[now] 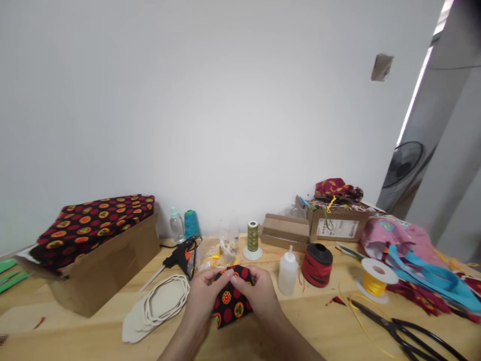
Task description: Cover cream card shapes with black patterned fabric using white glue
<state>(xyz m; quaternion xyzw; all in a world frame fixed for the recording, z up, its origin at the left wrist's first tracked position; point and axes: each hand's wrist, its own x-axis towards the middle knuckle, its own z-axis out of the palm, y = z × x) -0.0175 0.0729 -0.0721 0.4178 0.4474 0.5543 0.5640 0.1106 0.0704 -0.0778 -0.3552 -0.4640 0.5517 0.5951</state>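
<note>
A piece of black fabric (233,301) printed with red dots and bright flower medallions is held up at the front middle of the table. My left hand (205,293) pinches its left edge, the thumb lying over the top. My right hand (261,291) grips the opposite side, its thumb also pressed near the upper edge. Both thumb tips almost meet there. Most other fingers are hidden behind the cloth. Left of my left hand lie stacked cream shapes (133,321) with looped cream rings (165,301). A white squeeze bottle (288,273) stands right of my right hand.
A box (112,278) of matching fabric (101,225) stands left, near a glue gun (180,258). Green thread (253,236), red thread (317,265) and a yellow spool (375,283) stand on the table (311,321). Black scissors (394,326) lie front right. Another box (338,225) holds scraps.
</note>
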